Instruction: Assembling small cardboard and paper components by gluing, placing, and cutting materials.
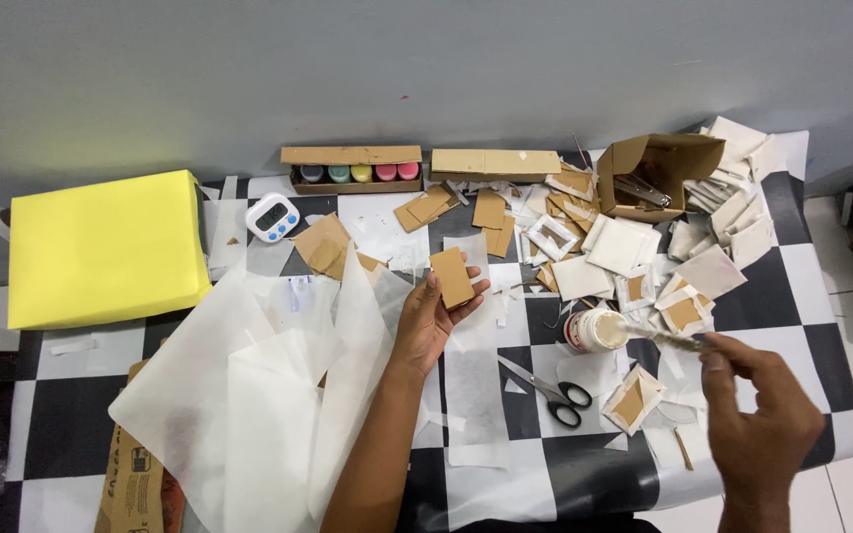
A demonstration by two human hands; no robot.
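Head view showed the left hand (428, 321) open, palm up, with a brown card rectangle (452, 277) resting on its fingers at the middle of the checkered bench (812, 296). At four o'clock the right hand (757, 410) pinched a thin brush (665, 339), its tip touching the open glue jar (593, 331). Black-handled scissors (550, 391) lay between both hands.
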